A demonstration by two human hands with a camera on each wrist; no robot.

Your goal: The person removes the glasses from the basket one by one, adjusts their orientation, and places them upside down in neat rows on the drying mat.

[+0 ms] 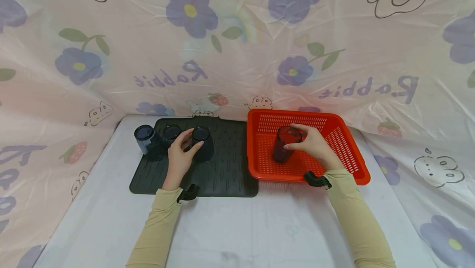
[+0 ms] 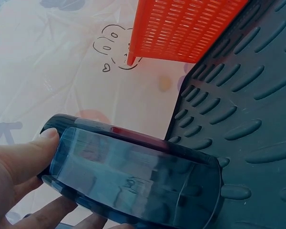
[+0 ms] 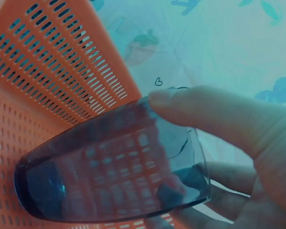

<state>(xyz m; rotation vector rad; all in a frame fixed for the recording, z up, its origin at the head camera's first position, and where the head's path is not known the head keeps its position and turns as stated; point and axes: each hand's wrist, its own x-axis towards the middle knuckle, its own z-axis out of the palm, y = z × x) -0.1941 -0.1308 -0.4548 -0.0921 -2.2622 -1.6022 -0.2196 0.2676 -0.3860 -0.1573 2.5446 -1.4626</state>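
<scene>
On the black drying mat (image 1: 230, 156), my left hand (image 1: 179, 156) grips a dark blue glass (image 1: 204, 146) standing base up. The left wrist view shows the thumb and fingers around the base end of this glass (image 2: 133, 171), its other end at the ridged mat. Two similar glasses stand left of it, one at the mat's edge (image 1: 146, 142) and a glass (image 1: 170, 133) partly hidden by my left hand. Inside the red basket (image 1: 256, 169), my right hand (image 1: 315, 146) holds another tinted glass (image 1: 281, 150) by its upper part, rim up, base toward the basket's floor.
The basket sits against the mat's right side on a white tabletop (image 1: 237, 226). A patterned cloth (image 1: 237, 53) hangs as a wall behind and at both sides. Black straps (image 1: 188, 193) are worn at both wrists.
</scene>
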